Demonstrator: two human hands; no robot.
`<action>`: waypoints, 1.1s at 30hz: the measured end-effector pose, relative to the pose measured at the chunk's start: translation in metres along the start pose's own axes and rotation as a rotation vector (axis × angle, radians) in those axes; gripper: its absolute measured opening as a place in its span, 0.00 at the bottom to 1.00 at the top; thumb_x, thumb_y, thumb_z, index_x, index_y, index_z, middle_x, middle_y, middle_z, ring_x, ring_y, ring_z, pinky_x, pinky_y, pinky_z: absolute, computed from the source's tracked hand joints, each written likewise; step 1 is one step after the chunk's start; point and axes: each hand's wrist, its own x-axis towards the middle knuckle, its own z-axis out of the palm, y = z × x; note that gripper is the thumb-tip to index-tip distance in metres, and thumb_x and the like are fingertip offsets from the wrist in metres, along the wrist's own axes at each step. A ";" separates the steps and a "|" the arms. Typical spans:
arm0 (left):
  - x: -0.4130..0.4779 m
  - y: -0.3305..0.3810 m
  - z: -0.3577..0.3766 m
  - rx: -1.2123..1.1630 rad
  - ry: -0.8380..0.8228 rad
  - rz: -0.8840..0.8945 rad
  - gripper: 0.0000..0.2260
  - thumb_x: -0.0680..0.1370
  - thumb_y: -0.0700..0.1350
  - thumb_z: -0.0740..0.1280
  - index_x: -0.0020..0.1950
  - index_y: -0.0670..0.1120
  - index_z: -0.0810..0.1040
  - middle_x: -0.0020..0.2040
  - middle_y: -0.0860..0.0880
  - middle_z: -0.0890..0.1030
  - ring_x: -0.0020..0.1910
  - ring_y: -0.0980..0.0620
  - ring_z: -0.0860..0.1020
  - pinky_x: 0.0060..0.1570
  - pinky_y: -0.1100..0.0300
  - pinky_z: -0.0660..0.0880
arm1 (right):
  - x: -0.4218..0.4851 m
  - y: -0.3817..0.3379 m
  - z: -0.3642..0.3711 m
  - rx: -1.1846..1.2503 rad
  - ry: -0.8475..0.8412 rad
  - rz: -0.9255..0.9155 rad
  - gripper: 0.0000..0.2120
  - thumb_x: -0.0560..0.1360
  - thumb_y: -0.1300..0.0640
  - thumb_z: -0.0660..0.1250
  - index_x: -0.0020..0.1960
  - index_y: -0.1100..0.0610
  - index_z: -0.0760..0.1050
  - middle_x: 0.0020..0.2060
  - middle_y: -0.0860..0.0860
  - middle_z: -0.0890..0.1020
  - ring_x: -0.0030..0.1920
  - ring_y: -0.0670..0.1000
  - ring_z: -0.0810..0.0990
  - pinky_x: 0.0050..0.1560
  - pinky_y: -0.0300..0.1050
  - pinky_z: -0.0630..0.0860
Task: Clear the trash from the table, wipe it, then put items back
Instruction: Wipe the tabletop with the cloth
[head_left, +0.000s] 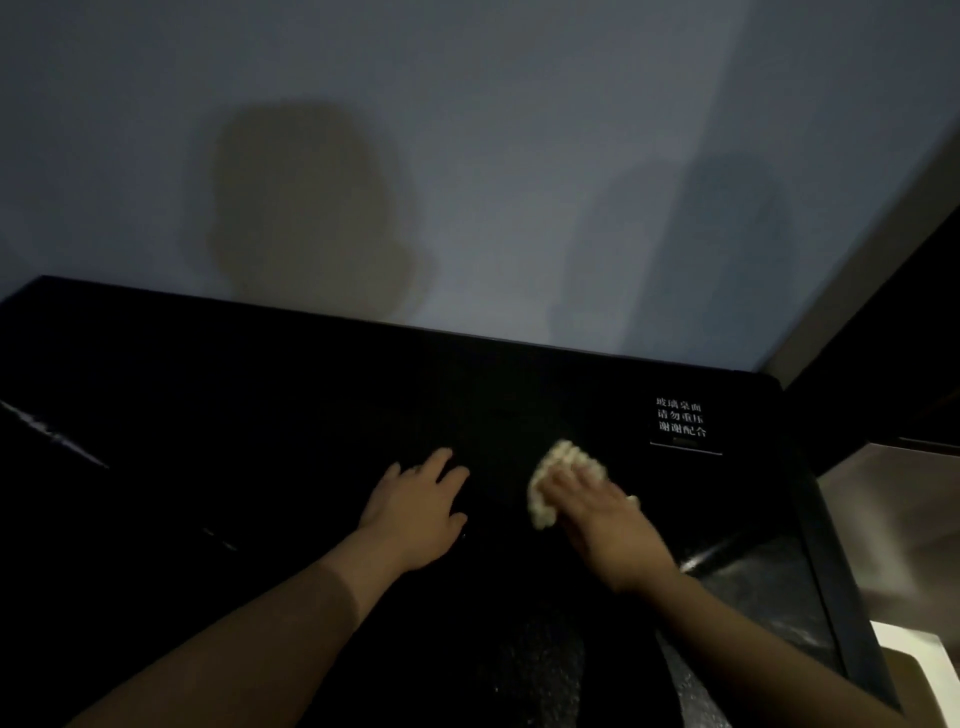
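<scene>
The right hand (602, 514) lies flat, fingers straight, pressing the pale cloth (563, 457) on the tabletop (260, 395) at three o'clock from the left hand (415, 512) — splayed flat, holding nothing — so even, overlapping strokes toward nine o'clock should serve best.

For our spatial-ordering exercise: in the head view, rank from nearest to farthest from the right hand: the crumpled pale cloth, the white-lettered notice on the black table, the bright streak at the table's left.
1. The crumpled pale cloth: pressed under the right hand.
2. The white-lettered notice: right rear of the table.
3. The bright streak: far left.
</scene>
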 end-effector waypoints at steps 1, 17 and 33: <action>0.004 0.000 -0.004 0.000 -0.012 -0.017 0.30 0.80 0.58 0.56 0.78 0.53 0.48 0.79 0.48 0.45 0.76 0.47 0.54 0.75 0.47 0.51 | 0.003 0.010 -0.005 0.000 0.045 0.133 0.27 0.77 0.49 0.44 0.75 0.49 0.58 0.77 0.52 0.55 0.77 0.56 0.52 0.74 0.49 0.51; 0.056 -0.002 -0.022 -0.146 -0.123 -0.138 0.29 0.81 0.58 0.53 0.77 0.57 0.43 0.78 0.48 0.39 0.76 0.41 0.39 0.75 0.42 0.46 | 0.048 0.014 -0.025 0.040 0.201 0.517 0.21 0.81 0.53 0.53 0.72 0.57 0.62 0.76 0.55 0.58 0.75 0.59 0.54 0.74 0.50 0.52; 0.079 -0.020 -0.023 -0.191 -0.119 -0.071 0.27 0.79 0.64 0.49 0.76 0.64 0.42 0.78 0.54 0.37 0.76 0.45 0.35 0.71 0.36 0.40 | 0.077 -0.024 -0.011 -0.007 0.180 0.181 0.30 0.73 0.52 0.39 0.73 0.51 0.61 0.76 0.51 0.56 0.75 0.57 0.56 0.73 0.50 0.52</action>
